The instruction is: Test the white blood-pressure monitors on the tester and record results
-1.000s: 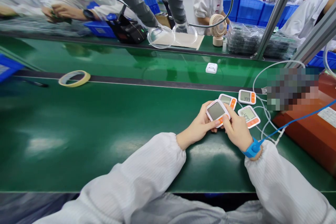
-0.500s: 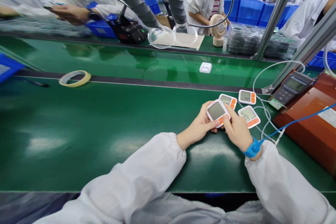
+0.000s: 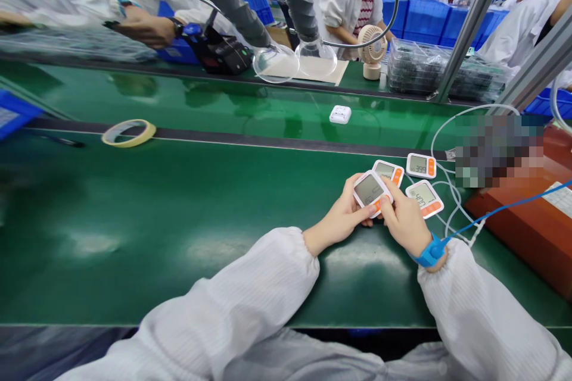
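Both my hands hold a white blood pressure monitor (image 3: 370, 191) with a grey screen and orange buttons, tilted above the green table. My left hand (image 3: 342, 214) grips its left side, thumb by the lower edge. Closed on the right side, my right hand (image 3: 402, 220) has its thumb at the orange buttons. Faint digits show on the screen. Just behind lies a second monitor (image 3: 395, 174), partly covered by the held one. Two more lie to the right: one monitor (image 3: 420, 165) reads 399, the other monitor (image 3: 423, 197) about 400. A blue wrist strap (image 3: 432, 251) circles my right wrist.
White tubing (image 3: 456, 199) loops right of the monitors, beside a red-brown box (image 3: 531, 208). A blue cord runs from my wrist strap. On the left rests a tape roll (image 3: 129, 133). A small white unit (image 3: 340, 114) sits on the green belt (image 3: 250, 110). Co-workers stand beyond.
Digits have appeared on the held monitor's screen, which was blank. The small white unit on the belt has shifted left. A co-worker's hand across the belt has moved right. My hands barely moved.
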A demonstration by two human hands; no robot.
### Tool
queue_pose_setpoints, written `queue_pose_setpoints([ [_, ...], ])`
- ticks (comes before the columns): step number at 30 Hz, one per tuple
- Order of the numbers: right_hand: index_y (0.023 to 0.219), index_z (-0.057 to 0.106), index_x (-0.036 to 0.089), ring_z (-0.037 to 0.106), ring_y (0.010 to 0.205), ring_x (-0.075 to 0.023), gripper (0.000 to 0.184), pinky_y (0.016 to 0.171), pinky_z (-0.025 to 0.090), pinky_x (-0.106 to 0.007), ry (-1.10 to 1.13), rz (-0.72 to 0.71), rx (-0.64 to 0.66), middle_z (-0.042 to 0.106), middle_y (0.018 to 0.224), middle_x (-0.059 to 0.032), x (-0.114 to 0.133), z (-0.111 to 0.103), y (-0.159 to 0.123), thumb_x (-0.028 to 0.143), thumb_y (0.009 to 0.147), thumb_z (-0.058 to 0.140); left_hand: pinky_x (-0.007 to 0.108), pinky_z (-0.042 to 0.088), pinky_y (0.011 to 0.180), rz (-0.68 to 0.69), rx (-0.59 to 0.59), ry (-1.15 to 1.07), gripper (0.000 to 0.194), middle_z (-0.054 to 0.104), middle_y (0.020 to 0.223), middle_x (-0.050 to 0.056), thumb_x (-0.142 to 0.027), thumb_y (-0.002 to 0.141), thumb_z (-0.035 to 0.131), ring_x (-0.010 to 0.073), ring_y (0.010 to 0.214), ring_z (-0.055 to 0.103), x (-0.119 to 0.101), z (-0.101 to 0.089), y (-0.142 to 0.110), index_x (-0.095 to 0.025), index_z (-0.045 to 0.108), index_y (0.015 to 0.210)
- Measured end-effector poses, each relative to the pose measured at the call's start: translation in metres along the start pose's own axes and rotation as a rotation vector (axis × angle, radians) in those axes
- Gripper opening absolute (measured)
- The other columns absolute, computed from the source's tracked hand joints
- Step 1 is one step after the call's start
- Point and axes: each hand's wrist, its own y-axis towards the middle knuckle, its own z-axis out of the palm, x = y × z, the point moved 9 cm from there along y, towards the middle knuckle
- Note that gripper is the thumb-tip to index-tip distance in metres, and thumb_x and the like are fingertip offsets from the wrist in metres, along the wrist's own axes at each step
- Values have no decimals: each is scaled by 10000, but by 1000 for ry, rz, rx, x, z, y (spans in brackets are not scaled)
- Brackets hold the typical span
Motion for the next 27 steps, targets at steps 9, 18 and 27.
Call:
queue_pose_setpoints([
  [9, 1441, 476, 135, 685, 714, -236, 487, 661, 478, -292, -231, -21, 86, 732, 815, -64, -2, 15, 0, 280, 992, 354, 274, 406, 628, 121, -370, 716, 475, 545, 573, -25, -523, 959, 362, 151, 597, 552, -25, -56, 5, -156, 632, 1090],
  [18, 1212, 661, 151, 650, 598, -220, 378, 597, 430, -282, -247, -8, -1, 610, 565, 6, -11, 0, 6, 372, 965, 479, 229, 408, 638, 166, -587, 624, 300, 569, 592, -33, -339, 897, 465, 107, 586, 532, -27, -115, 60, -136, 686, 891],
  [27, 1176, 650, 210, 653, 994, -281, 360, 885, 516, -451, -369, -140, -430, 693, 1079, -112, -11, -114, -55, 438, 954, 483, 239, 419, 644, 196, -568, 653, 295, 635, 647, 7, -309, 865, 460, 131, 608, 551, -29, -135, 91, -135, 698, 882],
])
